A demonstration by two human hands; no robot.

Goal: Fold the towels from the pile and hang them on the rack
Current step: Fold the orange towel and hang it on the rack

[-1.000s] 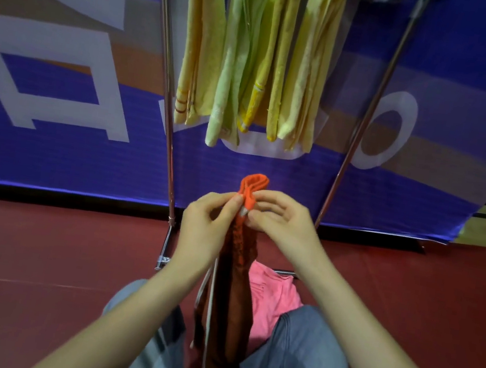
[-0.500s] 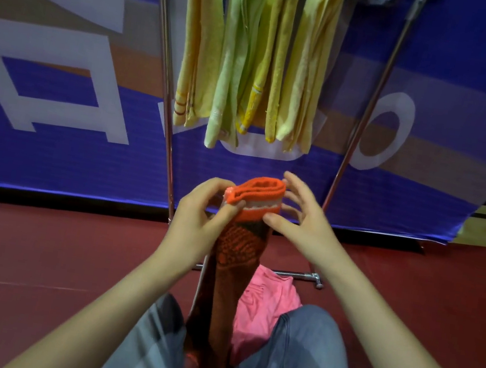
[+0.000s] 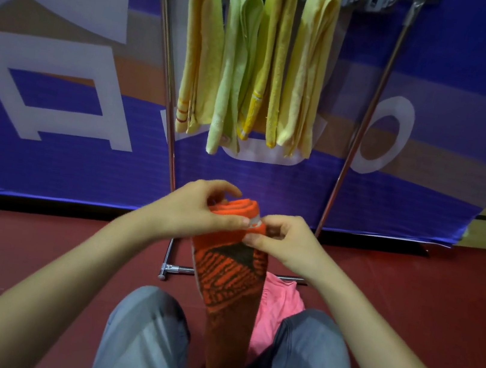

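Observation:
An orange towel with a dark pattern (image 3: 229, 276) hangs folded lengthwise in front of me, its lower end dropping between my knees. My left hand (image 3: 197, 208) grips its folded top edge from the left. My right hand (image 3: 285, 242) pinches the same top edge from the right. A pink towel (image 3: 275, 308) lies on the floor just behind it, partly hidden. Ahead stands the metal rack (image 3: 360, 129), with several folded yellow and green towels (image 3: 237, 66) hanging from its top bar.
A blue, white and orange banner (image 3: 60, 87) forms the wall behind the rack. The rack's foot bar (image 3: 178, 268) lies on the dark red floor (image 3: 21, 245) close to my knees in grey trousers (image 3: 146, 336).
The orange towel's top has been turned and widened, so the flat patterned face shows. Both hands shifted their grip along the top edge, and the view has tilted down slightly.

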